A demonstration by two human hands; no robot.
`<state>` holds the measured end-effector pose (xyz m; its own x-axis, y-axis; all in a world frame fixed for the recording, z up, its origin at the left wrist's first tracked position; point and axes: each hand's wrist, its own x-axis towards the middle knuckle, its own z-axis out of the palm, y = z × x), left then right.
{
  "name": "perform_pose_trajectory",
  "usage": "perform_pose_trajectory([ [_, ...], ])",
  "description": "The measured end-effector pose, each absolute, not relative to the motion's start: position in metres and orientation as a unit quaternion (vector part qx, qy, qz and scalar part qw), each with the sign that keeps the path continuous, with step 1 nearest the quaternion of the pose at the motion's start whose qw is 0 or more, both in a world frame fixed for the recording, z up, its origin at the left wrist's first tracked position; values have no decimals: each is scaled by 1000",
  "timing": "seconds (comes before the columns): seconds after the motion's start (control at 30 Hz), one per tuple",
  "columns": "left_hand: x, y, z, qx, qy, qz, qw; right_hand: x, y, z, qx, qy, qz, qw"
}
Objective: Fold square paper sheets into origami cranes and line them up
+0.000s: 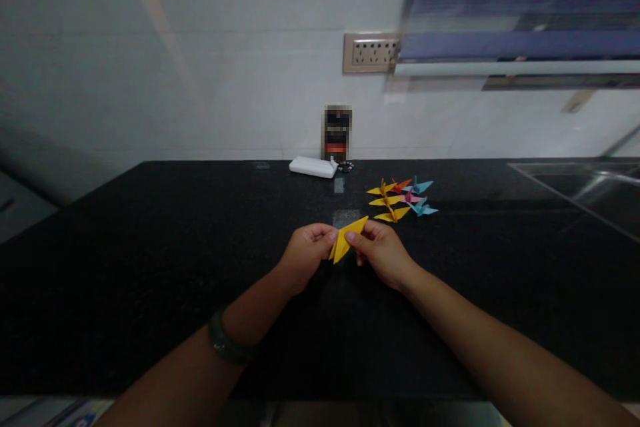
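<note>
A folded yellow paper piece [346, 239] is held between both hands above the black counter [150, 247]. My left hand [306, 255] pinches its left side, fingers curled closed. My right hand [381, 250] pinches its right side with thumb and fingers. A dark green bangle [226, 341] sits on my left wrist. Just beyond the hands lie several finished paper cranes [400, 200] in yellow, orange, pink and blue.
A white flat box [313, 167] and a small dark upright object [337, 133] stand at the back by the tiled wall. A wall socket [371, 53] is above them. A steel sink [585, 190] is at the right, under a blue cabinet [525, 7].
</note>
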<state>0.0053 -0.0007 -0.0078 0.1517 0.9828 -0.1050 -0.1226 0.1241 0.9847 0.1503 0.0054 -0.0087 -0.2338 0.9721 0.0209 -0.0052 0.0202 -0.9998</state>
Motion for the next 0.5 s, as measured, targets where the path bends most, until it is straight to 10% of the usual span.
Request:
perform_pose_trajectory([
  [0.5,6,0,-5,491,457,460,582,156,9,-5,-409,-591,565,405],
])
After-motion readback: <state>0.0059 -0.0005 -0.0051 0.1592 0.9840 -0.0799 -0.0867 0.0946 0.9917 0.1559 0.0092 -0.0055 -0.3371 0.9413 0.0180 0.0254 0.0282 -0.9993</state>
